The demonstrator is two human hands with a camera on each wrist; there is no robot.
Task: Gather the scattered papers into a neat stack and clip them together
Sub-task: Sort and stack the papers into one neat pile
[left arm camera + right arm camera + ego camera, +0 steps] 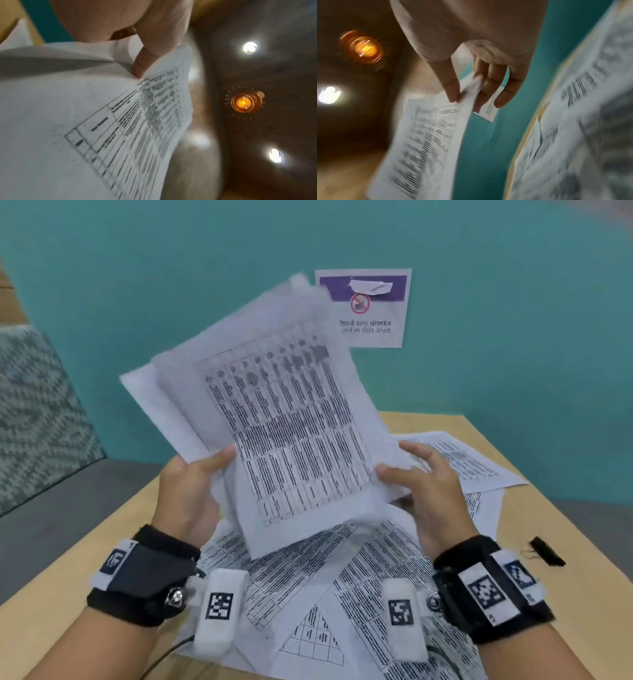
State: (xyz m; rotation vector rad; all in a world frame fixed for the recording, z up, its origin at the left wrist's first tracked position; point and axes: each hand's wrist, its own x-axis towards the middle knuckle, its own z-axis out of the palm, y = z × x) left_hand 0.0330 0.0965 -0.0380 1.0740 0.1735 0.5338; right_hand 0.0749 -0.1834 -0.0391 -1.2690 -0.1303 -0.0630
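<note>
Both hands hold a loose bundle of printed sheets (284,419) up in the air above the table, the pages fanned and uneven. My left hand (195,477) grips the bundle's lower left edge, thumb on the front page (120,121). My right hand (421,474) pinches the lower right corner between thumb and fingers, seen in the right wrist view on the sheets (426,135). More printed sheets (342,583) lie scattered on the wooden table (85,559) below. A black binder clip (547,551) lies on the table at the right.
A teal wall (137,285) stands behind the table, with a no-food sign (368,313) stuck on it. A patterned grey cushion (37,412) sits at the left. The table's right edge runs just past the clip.
</note>
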